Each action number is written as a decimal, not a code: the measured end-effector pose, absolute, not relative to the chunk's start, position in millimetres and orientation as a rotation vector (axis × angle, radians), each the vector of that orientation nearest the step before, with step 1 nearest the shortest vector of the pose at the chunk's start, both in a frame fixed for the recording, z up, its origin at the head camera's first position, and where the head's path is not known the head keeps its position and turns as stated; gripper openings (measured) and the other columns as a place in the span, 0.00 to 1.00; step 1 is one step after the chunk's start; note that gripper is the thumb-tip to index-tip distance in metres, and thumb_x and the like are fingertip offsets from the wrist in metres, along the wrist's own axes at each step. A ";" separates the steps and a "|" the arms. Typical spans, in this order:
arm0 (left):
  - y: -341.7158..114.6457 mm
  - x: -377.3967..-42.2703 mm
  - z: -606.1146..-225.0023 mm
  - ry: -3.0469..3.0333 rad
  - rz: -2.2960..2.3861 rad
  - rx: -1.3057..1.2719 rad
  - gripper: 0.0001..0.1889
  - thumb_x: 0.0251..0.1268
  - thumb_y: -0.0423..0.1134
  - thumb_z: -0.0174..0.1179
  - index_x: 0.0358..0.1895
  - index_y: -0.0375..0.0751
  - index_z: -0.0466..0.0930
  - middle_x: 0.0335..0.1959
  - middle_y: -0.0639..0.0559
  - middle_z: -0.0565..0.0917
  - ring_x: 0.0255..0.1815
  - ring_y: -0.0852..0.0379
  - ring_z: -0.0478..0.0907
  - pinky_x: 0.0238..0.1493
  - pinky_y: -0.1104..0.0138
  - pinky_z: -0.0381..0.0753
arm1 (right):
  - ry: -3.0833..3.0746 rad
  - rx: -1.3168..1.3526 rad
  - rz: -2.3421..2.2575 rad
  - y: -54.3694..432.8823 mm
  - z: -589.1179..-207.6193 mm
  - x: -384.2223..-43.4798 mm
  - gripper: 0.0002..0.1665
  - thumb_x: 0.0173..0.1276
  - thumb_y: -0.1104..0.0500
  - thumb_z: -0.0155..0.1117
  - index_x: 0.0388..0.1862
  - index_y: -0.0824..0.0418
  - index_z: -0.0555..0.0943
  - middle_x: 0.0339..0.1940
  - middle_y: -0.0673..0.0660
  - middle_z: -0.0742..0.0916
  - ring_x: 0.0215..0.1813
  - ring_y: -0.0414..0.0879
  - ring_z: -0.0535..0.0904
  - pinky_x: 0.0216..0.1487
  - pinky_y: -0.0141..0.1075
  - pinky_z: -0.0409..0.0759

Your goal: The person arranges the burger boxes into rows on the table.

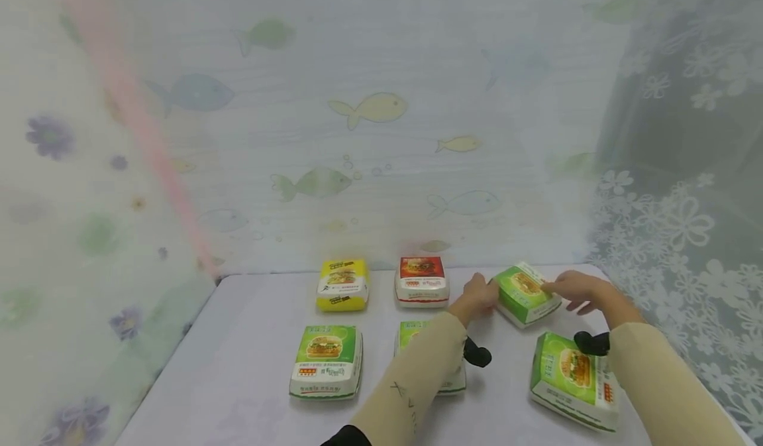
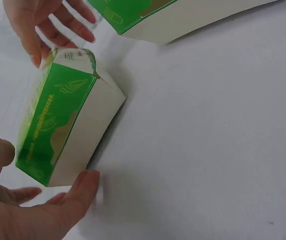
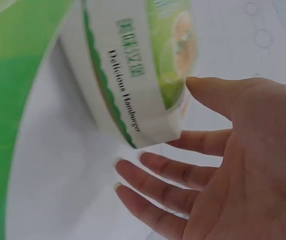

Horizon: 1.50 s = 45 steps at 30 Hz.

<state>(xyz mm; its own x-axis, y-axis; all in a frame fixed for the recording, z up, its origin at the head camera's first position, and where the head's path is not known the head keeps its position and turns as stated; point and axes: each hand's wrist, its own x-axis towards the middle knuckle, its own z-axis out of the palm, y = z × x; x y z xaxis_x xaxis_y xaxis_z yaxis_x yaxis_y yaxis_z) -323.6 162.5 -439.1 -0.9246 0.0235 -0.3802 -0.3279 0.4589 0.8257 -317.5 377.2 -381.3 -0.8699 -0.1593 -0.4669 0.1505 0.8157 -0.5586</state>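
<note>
A green-and-white hamburger box (image 1: pixel 524 291) sits turned at an angle at the back right of the table, between both hands. My left hand (image 1: pixel 479 293) holds its left corner, thumb and fingers on either side of the box end in the left wrist view. At the opposite corner is my right hand (image 1: pixel 583 289). In the right wrist view its thumb lies at the top edge of the box (image 3: pixel 130 75) and the index finger at the side, while the other fingers (image 3: pixel 153 192) spread loosely below.
A yellow box (image 1: pixel 342 285) and a red box (image 1: pixel 422 281) stand along the back. In front are green boxes at the left (image 1: pixel 326 361), in the middle (image 1: pixel 411 332), partly behind my left sleeve, and at the right (image 1: pixel 572 380), near my right forearm. A fish-patterned curtain (image 1: pixel 381 167) hangs behind the table.
</note>
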 end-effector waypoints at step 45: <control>164.6 -294.6 -431.9 2.432 1.474 -0.233 0.32 0.78 0.49 0.53 0.75 0.33 0.61 0.68 0.39 0.70 0.38 0.48 0.80 0.41 0.57 0.87 | 2.555 -0.040 -0.761 373.2 -370.6 -314.4 0.32 0.81 0.49 0.50 0.49 0.84 0.71 0.42 0.73 0.85 0.40 0.57 0.87 0.43 0.47 0.87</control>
